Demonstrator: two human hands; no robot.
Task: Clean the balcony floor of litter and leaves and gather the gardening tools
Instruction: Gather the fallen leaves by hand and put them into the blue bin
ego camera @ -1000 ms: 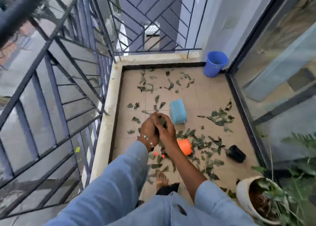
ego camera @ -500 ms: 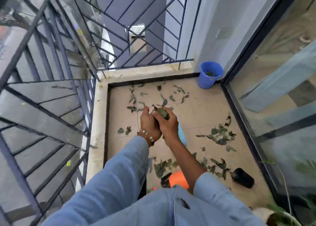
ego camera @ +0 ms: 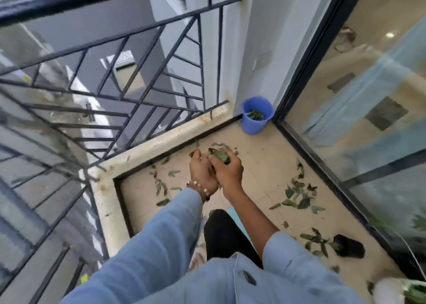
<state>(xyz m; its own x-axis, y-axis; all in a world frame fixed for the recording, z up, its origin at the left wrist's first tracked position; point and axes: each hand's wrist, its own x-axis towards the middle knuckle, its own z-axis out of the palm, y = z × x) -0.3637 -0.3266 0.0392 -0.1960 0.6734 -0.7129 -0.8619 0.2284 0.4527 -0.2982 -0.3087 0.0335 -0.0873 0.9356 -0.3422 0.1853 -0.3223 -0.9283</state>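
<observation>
My left hand (ego camera: 202,172) and my right hand (ego camera: 227,169) are cupped together around a bunch of green leaves (ego camera: 219,155), held above the tiled balcony floor (ego camera: 260,165). A blue bucket (ego camera: 257,116) stands in the far corner with some leaves inside it. Loose leaves (ego camera: 298,196) lie scattered on the floor to the right and more leaves (ego camera: 161,186) to the left. A small black pot (ego camera: 349,248) lies on its side near the glass door. A sliver of a light blue object (ego camera: 231,211) shows below my right forearm.
A black metal railing (ego camera: 138,78) on a pale stone kerb (ego camera: 161,149) bounds the left and far sides. A sliding glass door (ego camera: 368,119) closes the right side. A white planter (ego camera: 389,290) with a green plant sits at the bottom right corner.
I have stood up and moved toward the far corner with the leaves in both hands. The blue bucket is now closer, and the orange tool has dropped out of sight.
</observation>
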